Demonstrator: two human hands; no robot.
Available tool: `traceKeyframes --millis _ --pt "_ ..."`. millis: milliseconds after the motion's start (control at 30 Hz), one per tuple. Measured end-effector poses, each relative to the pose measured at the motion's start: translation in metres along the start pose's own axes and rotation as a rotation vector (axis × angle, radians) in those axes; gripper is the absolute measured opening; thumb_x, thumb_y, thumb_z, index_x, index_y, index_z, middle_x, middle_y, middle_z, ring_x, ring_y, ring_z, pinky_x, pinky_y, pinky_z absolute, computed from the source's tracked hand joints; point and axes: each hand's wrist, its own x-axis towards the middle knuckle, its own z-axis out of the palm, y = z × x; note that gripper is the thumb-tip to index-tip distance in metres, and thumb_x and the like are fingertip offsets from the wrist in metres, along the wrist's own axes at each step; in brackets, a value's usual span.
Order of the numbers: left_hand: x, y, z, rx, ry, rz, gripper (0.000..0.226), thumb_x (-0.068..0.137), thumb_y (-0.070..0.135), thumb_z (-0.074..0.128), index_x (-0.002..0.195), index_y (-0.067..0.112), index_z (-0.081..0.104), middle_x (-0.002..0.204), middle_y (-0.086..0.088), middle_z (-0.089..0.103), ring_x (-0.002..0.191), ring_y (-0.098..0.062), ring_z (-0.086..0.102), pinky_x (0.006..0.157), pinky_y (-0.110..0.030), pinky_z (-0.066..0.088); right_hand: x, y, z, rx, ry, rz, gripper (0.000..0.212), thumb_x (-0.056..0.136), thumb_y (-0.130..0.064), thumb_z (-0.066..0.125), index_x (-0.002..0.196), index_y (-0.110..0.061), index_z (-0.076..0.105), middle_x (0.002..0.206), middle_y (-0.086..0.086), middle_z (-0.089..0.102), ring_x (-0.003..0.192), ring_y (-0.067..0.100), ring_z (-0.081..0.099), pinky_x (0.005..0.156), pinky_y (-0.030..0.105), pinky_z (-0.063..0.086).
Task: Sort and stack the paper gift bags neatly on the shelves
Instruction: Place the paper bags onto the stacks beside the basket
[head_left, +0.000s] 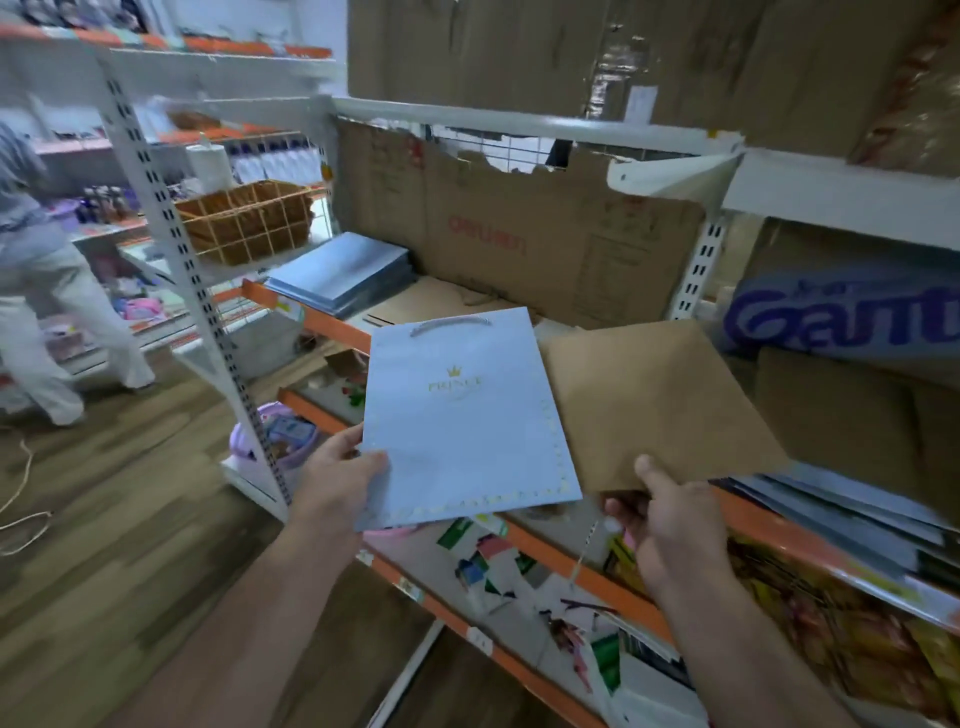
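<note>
Holding two flat pieces before the shelf (332, 328) — left hand (340, 470) grips the pale blue gift bag (467, 426) by its 7 o'clock corner, thumb on top; right hand (662, 530) pinches the brown paper piece (660, 400) at its lower edge, at 3 o'clock of the blue bag, edges meeting.

Stack of blue bags (343, 275) lies on the shelf at 11 o'clock.

Risk: each piece hangs from a single corner hold, so it may droop, twist or slip; a one-handed drop could land askew on the stack.

Unclear — brown piece shows no handle, so bag or plain sheet unknown; fingers underneath hidden; goods at 3 o'clock blurred.
</note>
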Motion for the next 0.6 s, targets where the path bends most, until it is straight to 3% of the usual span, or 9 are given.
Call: traceKeyframes --millis 167,333,400,500,600 --pt "0.035 0.011 -0.041 -0.039 0.074 -0.003 0.034 0.096 -0.001 0.058 0.126 0.014 0.061 0.111 -0.013 0.072 0.088 -0.038 0.072 0.068 -0.047 0.060 0.009 0.020 0.059 -0.017 -0.057 0.021 0.007 0.101 -0.009 0.056 0.105 -0.009 0.061 0.104 0.012 0.064 0.079 0.025 0.061 0.042 0.024 0.050" --pt "0.078 0.028 -0.053 -0.027 0.118 0.026 0.029 0.096 -0.006 0.054 0.112 0.016 0.064 0.096 -0.005 0.074 0.069 -0.026 0.071 0.051 -0.033 0.057 0.041 0.034 0.116 -0.034 -0.105 0.045 0.008 0.101 -0.009 0.055 0.097 -0.013 0.061 0.096 0.009 0.067 0.077 0.025 0.062 0.042 0.024 0.050" --pt "0.100 0.039 -0.053 -0.011 0.130 0.030 0.029 0.097 -0.007 0.053 0.108 0.018 0.063 0.087 -0.001 0.074 0.066 -0.025 0.071 0.054 -0.037 0.059 0.060 0.040 0.140 -0.018 -0.091 0.059 0.010 0.100 -0.008 0.056 0.094 -0.014 0.060 0.091 0.009 0.066 0.072 0.022 0.062 0.041 0.023 0.049" --pt "0.138 0.058 -0.051 -0.010 0.164 0.032 0.027 0.097 -0.004 0.055 0.115 0.015 0.060 0.096 -0.006 0.071 0.075 -0.031 0.068 0.069 -0.041 0.059 0.091 0.045 0.177 -0.004 -0.111 0.081 0.009 0.099 -0.007 0.056 0.092 -0.010 0.061 0.088 0.011 0.067 0.068 0.023 0.064 0.042 0.023 0.050" --pt "0.175 0.076 -0.048 0.009 0.195 0.024 0.027 0.098 -0.002 0.056 0.119 0.015 0.060 0.096 -0.008 0.071 0.073 -0.032 0.069 0.063 -0.042 0.059 0.120 0.046 0.211 -0.010 -0.105 0.107 0.009 0.099 -0.008 0.057 0.091 -0.010 0.061 0.084 0.010 0.068 0.057 0.018 0.066 0.043 0.024 0.049"
